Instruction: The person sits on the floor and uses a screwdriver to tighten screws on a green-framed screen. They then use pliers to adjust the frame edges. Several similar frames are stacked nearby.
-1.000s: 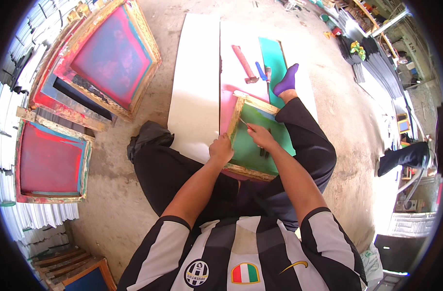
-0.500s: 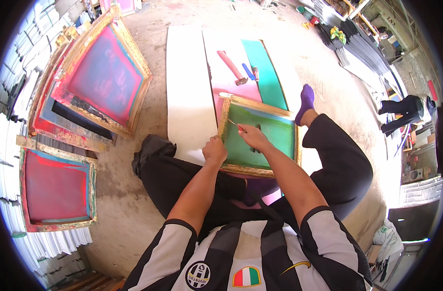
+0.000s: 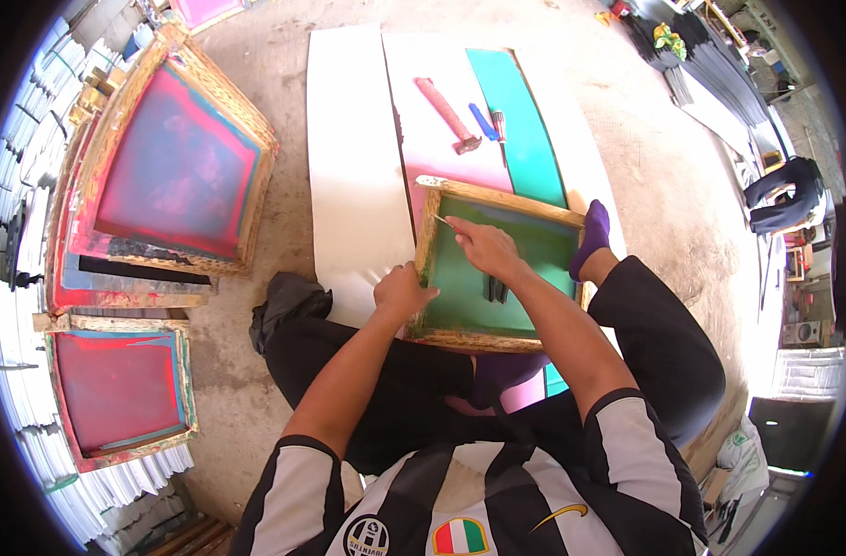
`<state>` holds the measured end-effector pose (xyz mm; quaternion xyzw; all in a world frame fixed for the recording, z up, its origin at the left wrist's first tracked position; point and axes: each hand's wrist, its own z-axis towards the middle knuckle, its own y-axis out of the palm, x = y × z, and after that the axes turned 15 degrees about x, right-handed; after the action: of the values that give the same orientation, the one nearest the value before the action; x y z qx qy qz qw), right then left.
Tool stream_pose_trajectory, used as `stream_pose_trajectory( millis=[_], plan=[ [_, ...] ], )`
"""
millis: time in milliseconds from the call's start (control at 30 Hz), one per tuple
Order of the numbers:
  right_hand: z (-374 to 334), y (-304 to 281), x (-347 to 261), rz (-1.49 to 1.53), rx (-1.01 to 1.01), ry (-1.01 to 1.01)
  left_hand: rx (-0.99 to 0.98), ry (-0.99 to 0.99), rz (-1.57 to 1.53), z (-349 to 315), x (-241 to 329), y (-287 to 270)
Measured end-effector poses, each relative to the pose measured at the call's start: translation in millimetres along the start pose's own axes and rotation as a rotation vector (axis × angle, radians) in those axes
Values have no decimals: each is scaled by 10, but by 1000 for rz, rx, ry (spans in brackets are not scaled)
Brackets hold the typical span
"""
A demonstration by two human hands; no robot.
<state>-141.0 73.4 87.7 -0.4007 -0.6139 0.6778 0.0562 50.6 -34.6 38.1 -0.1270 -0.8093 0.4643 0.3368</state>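
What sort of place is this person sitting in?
Probably a workshop, perhaps for screen printing: colour-smeared wooden frames stand at the left, a wooden frame with a green panel lies before the person, and a hammer and screwdriver lie beyond it.

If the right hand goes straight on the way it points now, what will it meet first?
Probably the frame's left wooden side; the thin tool in the right hand points there, though depth is unclear.
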Motion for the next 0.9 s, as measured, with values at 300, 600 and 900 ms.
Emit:
stream_pose_trajectory(
  millis=[300, 600, 900],
  plan=[
    [254, -1, 124, -135, -158, -50, 117, 36, -123, 582, 97, 2],
    [229, 82, 232, -151, -149, -81, 2, 11, -92, 705, 70, 60],
    [405, -93, -184, -380, -288, -145, 46, 89, -84, 464, -7, 89]
  ],
)
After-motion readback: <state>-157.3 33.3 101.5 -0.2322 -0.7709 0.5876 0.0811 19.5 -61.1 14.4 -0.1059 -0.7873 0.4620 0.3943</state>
